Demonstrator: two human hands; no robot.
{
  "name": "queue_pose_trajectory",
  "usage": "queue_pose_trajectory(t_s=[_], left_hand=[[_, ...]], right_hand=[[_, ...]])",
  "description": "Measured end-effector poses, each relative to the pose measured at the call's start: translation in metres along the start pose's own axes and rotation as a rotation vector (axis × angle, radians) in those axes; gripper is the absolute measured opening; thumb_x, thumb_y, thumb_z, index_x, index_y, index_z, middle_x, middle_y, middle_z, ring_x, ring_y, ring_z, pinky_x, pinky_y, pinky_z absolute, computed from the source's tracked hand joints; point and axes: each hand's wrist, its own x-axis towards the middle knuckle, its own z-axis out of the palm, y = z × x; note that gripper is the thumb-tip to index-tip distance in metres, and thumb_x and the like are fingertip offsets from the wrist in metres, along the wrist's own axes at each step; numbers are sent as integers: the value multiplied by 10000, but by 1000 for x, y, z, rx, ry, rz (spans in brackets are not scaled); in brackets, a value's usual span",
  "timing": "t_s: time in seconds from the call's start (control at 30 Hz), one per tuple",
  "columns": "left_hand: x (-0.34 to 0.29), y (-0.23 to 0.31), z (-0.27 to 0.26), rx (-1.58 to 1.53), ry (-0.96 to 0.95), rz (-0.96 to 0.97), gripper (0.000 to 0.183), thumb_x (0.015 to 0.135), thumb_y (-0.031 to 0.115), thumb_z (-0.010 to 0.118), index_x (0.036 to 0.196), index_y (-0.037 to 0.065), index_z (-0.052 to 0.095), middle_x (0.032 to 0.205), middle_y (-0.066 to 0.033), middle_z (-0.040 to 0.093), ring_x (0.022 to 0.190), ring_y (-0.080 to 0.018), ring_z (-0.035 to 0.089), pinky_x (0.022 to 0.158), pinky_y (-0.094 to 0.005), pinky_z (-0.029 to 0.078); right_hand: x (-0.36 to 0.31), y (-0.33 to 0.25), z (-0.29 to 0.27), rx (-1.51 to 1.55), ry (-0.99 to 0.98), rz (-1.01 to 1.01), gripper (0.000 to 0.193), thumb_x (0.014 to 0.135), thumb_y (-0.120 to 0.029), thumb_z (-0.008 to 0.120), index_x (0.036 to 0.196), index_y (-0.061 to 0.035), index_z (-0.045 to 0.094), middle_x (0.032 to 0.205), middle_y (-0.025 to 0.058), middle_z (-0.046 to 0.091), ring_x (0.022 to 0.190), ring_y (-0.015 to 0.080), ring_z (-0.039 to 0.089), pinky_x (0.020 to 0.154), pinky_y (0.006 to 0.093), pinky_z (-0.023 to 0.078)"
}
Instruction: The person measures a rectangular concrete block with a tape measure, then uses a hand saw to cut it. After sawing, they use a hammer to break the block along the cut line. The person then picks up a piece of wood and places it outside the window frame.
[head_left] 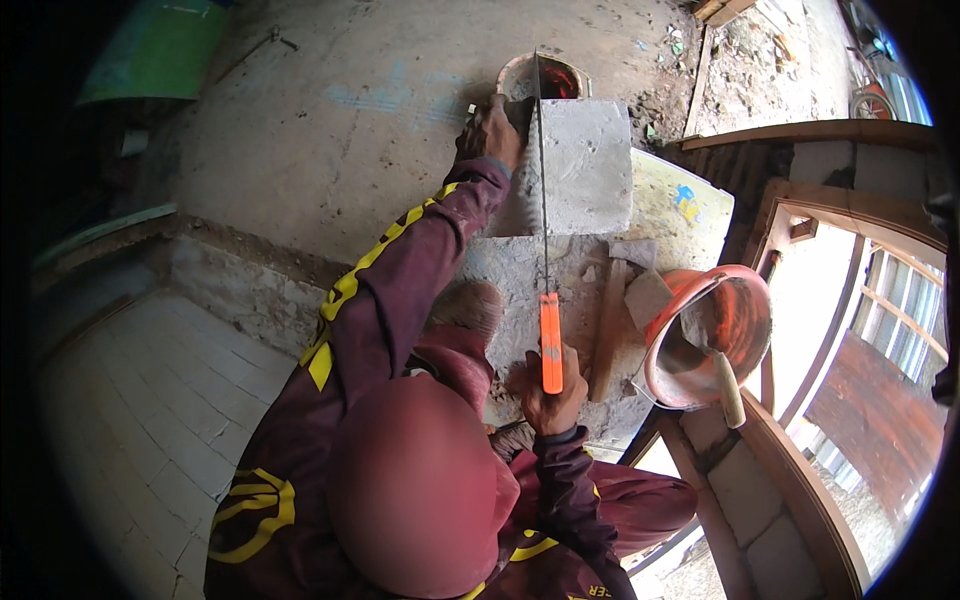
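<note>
- Gripping the orange saw handle [551,342], the right hand [560,406] is clamping around it.
- Under the blade [542,172], the grey block [588,165] is lying, probably heavy, stiff, chippable; its broad sides are likely offering safest hold.
- The left hand [493,137] is touching its far-left corner; grip unclear.

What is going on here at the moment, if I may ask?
Someone in a maroon top has a right-hand grip on an orange-handled saw, its blade running away from them over a grey block. The left-hand grip is at the block's far left corner, beside the blade. How deep the blade sits, if at all, can't be told. To the right, a trowel rests in an orange bucket.
</note>
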Motion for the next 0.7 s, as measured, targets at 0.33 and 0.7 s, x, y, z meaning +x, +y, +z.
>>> queue_pose_trajectory(t_s=[0.33, 0.7], left_hand=[[-11, 16, -22, -13, -21, 22, 405, 990, 204, 381, 1337, 59, 530, 1283, -236, 626, 1166, -423, 608, 983, -511, 479], [-10, 16, -27, 137, -36, 177, 352, 976, 161, 395, 1270, 48, 553, 1185, -250, 655, 1086, -439, 636, 904, -521, 512]], right_hand=[[28, -6, 6, -7, -35, 5, 184, 909, -113, 687, 994, -26, 548, 720, 211, 587, 694, 464, 627, 577, 456, 492], [66, -27, 3, 15, -5, -80, 167, 910, -106, 690, 980, -28, 561, 729, 220, 582, 657, 444, 615, 571, 450, 480]])
